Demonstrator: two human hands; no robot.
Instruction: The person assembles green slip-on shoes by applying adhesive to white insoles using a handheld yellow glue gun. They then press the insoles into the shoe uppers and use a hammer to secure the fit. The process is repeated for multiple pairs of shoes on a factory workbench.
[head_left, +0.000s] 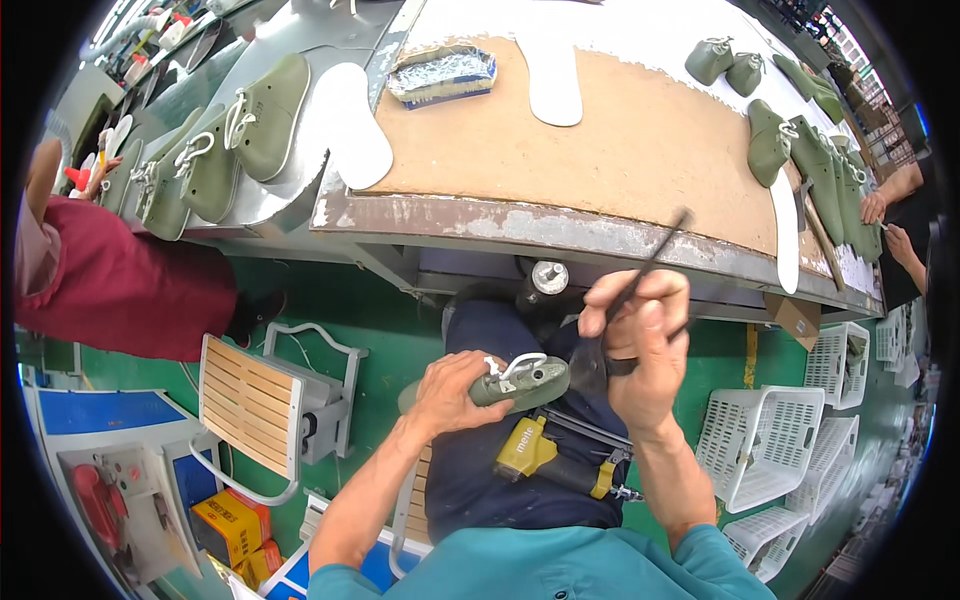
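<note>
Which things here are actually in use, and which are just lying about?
In use:
- left hand gripping the green shoe upper
- right hand holding a thin dark tool

Lying about:
- yellow power tool on the lap
- white insoles on the workbench
- white baskets
- wooden-slat chair

The left hand (447, 392) covers the rear of the green shoe upper (520, 381). The right hand (640, 345) hides the lower end of a thin dark tool (655, 258), blurred along its length. A yellow power tool (540, 452) lies partly hidden in the lap.
</note>
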